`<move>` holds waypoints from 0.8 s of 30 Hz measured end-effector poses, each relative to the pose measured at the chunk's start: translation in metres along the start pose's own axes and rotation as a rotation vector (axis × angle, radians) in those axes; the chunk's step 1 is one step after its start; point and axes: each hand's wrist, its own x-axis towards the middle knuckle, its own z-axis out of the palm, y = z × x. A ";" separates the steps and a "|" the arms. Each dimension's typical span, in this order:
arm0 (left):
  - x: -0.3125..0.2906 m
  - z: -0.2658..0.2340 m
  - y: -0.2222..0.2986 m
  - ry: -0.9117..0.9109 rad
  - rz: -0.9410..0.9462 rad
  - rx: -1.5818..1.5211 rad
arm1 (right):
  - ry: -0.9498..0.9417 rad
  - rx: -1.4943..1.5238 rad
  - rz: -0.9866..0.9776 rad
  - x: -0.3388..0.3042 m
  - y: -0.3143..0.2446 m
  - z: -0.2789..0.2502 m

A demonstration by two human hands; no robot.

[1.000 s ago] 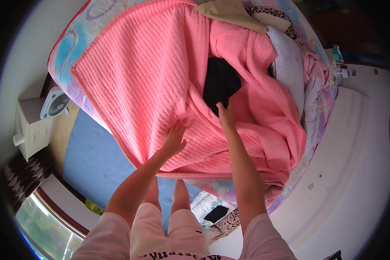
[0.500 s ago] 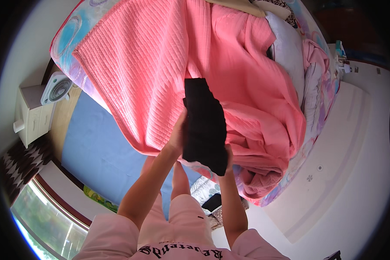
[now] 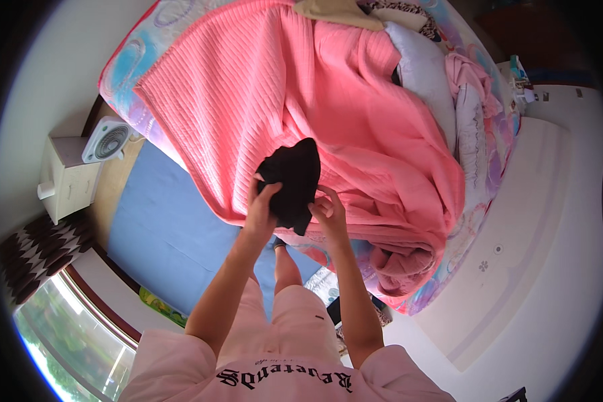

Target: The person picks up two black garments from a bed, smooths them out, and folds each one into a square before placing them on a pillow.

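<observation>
Shows a white fan [image 3: 109, 139] at left of the frame, beside a pale cabinet [image 3: 77, 191], then a blue mat [image 3: 174, 221] at lower left. Near the centre, grips the left edge of the black cloth [image 3: 291, 181] with the left hand [image 3: 262, 208], thumb in front, before the pink quilt [image 3: 375, 147]. Just right, sets the narrowly spaced fingertips of the right hand [image 3: 329, 211] at its right edge; unable to say whether pinching it. Includes a pale pillow [image 3: 425, 87] at upper right.
</observation>
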 end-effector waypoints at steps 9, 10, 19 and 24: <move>-0.187 0.004 0.082 -0.350 -0.304 -0.034 | -0.177 0.070 -0.122 -0.081 -0.090 0.049; -0.208 0.011 0.093 -0.355 -0.301 -0.085 | -0.238 0.025 -0.080 -0.090 -0.101 0.056; -0.296 -0.013 0.153 -0.212 -0.074 -0.326 | -0.295 0.071 -0.169 -0.177 -0.198 0.137; -0.281 -0.047 0.210 -0.300 -0.106 -0.389 | -0.199 0.208 0.025 -0.215 -0.269 0.208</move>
